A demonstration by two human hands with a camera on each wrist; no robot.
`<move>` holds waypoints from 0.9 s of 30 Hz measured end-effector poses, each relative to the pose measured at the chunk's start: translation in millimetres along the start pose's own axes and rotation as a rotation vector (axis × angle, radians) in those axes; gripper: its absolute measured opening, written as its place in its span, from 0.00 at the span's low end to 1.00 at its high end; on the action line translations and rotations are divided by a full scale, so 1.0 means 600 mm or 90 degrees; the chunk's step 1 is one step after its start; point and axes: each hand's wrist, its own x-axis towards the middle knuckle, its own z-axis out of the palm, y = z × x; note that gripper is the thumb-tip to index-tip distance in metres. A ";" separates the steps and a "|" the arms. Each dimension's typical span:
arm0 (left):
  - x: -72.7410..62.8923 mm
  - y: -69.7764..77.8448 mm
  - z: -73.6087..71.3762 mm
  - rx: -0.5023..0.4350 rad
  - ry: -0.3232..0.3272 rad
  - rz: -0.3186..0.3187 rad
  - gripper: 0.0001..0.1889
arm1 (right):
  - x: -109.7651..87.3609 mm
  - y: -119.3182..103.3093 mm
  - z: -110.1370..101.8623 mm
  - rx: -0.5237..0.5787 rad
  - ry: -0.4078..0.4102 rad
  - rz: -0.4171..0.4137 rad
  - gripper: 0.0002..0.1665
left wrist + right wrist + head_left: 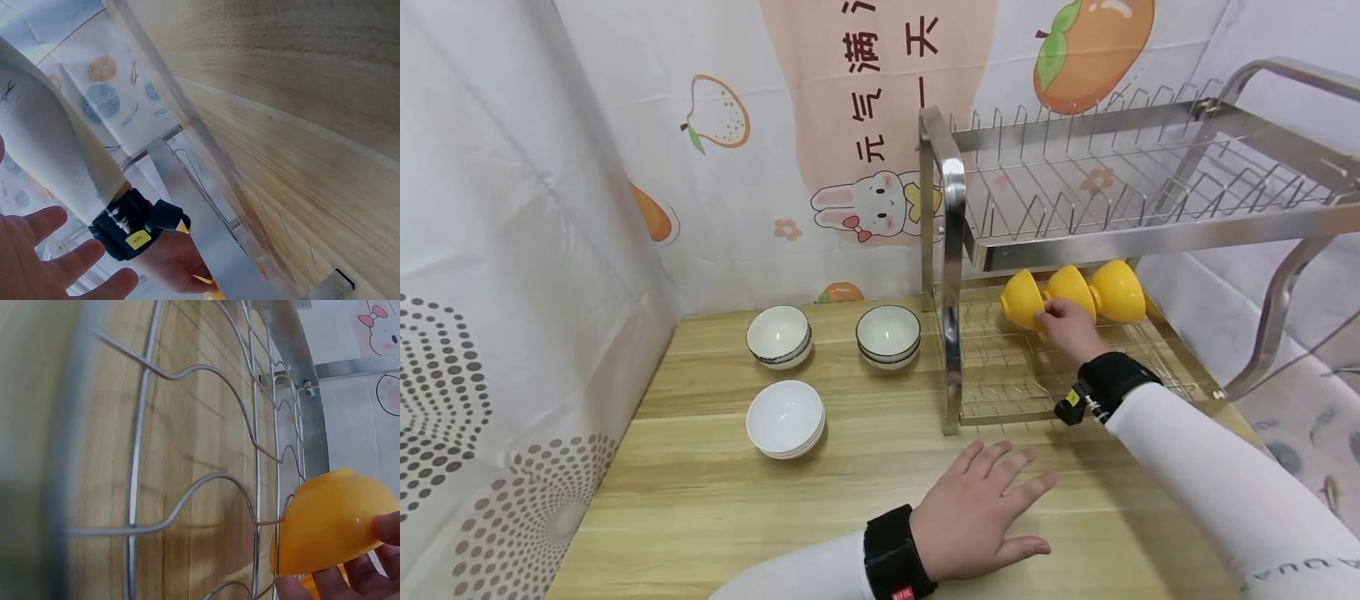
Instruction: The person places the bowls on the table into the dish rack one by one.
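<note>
Inside the lower tier of the dish rack, my right hand [1072,330] pinches the leftmost yellow bowl [1020,298] by its rim. In the right wrist view this bowl [334,519] stands on its side against the wires, thumb on its outside and fingers at the rim. Two more yellow bowls, a middle one [1071,287] and a right one [1120,291], stand tilted beside it in a row. My left hand [972,518] is held over the table in front of the rack, fingers spread, holding nothing; its fingers [81,262] also show in the left wrist view.
A two-tier metal dish rack [954,275] stands on the right of the wooden table [700,500]. Left of it are two stacks of dark-rimmed bowls, one at left [778,335] and one nearer the rack [888,335], plus a stack of white bowls [785,418]. A printed curtain hangs behind.
</note>
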 end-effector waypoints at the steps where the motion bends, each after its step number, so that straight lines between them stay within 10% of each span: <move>1: -0.001 0.000 0.000 0.001 0.002 -0.001 0.37 | 0.000 -0.001 0.000 -0.011 -0.001 -0.001 0.22; 18: -0.017 -0.009 -0.011 -0.009 0.001 -0.030 0.36 | -0.017 -0.011 -0.004 -0.017 -0.060 0.016 0.34; 27: -0.045 -0.053 -0.022 -0.059 0.000 -0.112 0.37 | -0.102 -0.028 -0.015 0.020 -0.062 -0.022 0.45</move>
